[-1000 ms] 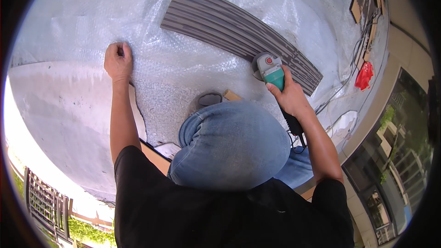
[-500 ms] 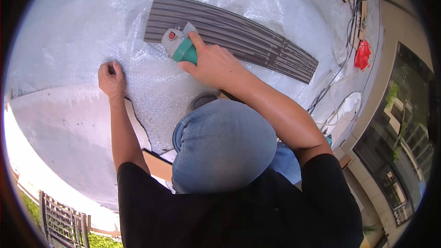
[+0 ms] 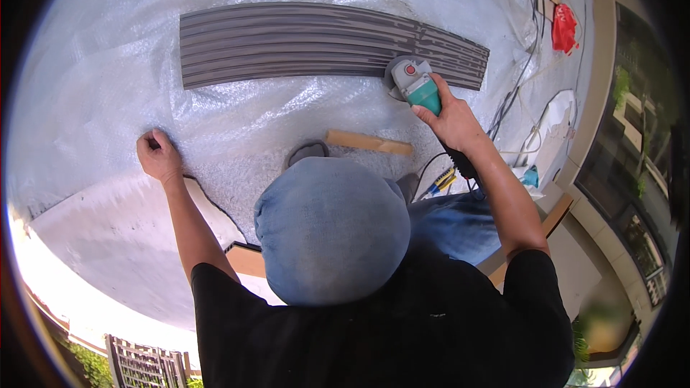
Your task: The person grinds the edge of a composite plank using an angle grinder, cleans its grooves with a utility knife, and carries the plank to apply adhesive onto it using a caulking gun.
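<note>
My right hand (image 3: pixel 454 118) grips an angle grinder (image 3: pixel 419 86) with a green body and grey head. Its disc is at the near edge of a long, dark grooved board (image 3: pixel 287 44), toward the right end; whether it touches is hard to tell. Worn, lighter streaks mark the board's ridges. My left hand (image 3: pixel 159 156) is curled closed to the left, in front of the board and apart from it, with nothing visible in it.
Wrinkled translucent sheeting (image 3: pixel 108 86) lies beneath the board. A light wooden strip (image 3: pixel 369 142) and yellow-and-blue tools (image 3: pixel 442 182) lie nearer. Dark cables (image 3: pixel 512 100) and a red bag (image 3: pixel 565 29) are at right. A rounded blue denim shape (image 3: pixel 334 230) hides some ground.
My right hand and the grinder have moved right along the board, from its left part toward its right end. The view has shifted, and the wooden strip now shows. My left hand stays curled.
</note>
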The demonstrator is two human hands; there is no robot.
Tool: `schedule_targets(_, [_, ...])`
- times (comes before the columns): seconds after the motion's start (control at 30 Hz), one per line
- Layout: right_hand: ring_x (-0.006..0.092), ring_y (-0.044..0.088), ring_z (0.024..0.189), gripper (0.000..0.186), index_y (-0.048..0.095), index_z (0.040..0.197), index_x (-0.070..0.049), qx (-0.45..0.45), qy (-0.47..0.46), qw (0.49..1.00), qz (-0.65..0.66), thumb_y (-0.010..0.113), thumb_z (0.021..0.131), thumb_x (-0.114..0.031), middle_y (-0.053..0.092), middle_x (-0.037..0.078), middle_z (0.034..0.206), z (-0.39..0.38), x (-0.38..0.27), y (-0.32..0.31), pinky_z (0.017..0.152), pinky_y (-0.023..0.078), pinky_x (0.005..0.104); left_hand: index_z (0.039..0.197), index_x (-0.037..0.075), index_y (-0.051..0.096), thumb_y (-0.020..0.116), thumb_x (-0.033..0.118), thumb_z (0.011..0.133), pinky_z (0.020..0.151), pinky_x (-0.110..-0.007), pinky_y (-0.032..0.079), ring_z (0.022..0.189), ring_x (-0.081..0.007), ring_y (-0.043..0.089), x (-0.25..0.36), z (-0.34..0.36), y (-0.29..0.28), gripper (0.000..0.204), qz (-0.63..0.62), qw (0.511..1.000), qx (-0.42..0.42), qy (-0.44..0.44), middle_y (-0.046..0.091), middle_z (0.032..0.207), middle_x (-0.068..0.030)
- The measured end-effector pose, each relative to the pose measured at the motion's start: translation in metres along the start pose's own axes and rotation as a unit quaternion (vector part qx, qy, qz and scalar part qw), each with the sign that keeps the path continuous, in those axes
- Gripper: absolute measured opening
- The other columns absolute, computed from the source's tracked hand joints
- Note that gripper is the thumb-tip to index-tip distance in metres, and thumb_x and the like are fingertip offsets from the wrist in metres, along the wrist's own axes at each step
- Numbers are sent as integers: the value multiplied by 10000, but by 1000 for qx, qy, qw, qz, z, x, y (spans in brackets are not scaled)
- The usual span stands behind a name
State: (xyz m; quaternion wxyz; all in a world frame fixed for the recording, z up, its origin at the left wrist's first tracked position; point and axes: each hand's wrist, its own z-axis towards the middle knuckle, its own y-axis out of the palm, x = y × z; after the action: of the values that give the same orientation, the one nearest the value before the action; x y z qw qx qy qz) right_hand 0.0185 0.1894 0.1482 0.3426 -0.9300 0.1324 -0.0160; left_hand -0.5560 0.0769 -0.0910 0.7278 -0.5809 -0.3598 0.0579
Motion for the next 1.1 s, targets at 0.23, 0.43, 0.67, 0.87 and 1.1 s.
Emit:
schedule_targets(0.23, [545,716,997,881,295,1658,-96,8,-23,1000,12,714,989,-487,737,357,1024,-19,-23,-5,901,579,558,944,69,701,676,342,1000,798,-439,541,853,-307,670,-5,2,2,279,23,1000,-18,-1,718,917,-107])
schedule_targets(0.43, [547,715,989,872,292,1661,-128,-30,-141,985,95,722,984,-470,732,340,1069,-6,-90,42,890,581,561,977,44,683,660,378,1020,816,-449,541,878,-335,668,-20,2,4,337,32,999,-20,8,717,947,-127])
schedule_targets(0.67, [563,708,972,864,309,1656,-128,-18,-48,993,104,726,981,-470,744,333,984,-9,-13,32,891,575,581,986,48,692,665,402,1017,812,-440,544,873,-320,669,-22,0,7,356,35,999,-6,12,716,946,-122])
schedule_targets(0.87, [563,703,1001,885,304,1654,-65,41,64,995,70,711,981,-470,734,365,1002,-18,59,19,900,571,578,977,50,693,660,412,1014,805,-433,541,858,-314,666,-17,-1,6,366,40,999,-10,-8,713,937,-115])
schedule_targets(1.1, [548,708,1005,879,307,1662,-119,-6,-73,993,95,720,985,-499,714,367,1103,-26,-20,34,880,575,567,984,47,681,627,427,1017,832,-434,534,878,-321,660,-12,3,7,385,47,999,-19,1,711,958,-122])
